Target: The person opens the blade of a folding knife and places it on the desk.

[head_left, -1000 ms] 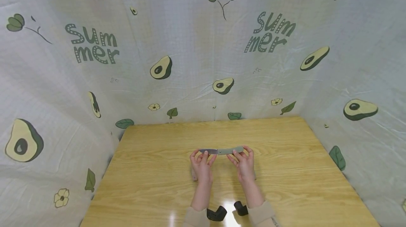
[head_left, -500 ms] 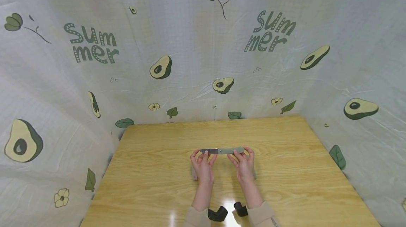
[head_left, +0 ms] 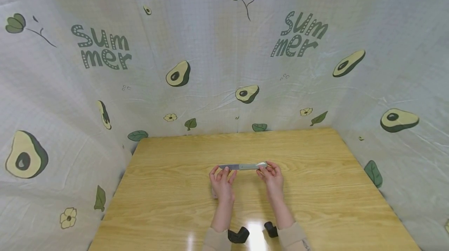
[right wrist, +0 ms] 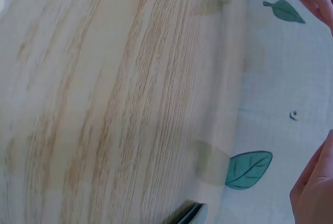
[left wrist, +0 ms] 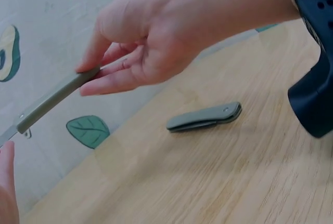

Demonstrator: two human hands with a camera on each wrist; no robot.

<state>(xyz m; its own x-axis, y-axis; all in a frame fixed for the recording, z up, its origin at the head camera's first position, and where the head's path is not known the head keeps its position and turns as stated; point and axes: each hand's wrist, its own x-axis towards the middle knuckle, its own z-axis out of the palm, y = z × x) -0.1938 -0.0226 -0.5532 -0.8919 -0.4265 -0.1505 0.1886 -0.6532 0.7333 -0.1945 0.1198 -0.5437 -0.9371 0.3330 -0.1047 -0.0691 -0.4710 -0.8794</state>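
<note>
An unfolded knife is held level above the worktop. The left hand pinches its blade near the tip; the right hand's fingers pinch the handle's right end. 1 folded knife lies below the right hand

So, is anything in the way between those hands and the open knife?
Nothing visible: the left hand pinches the blade and the right hand holds the handle directly. What looks like a folded knife lies below on the table.
</note>
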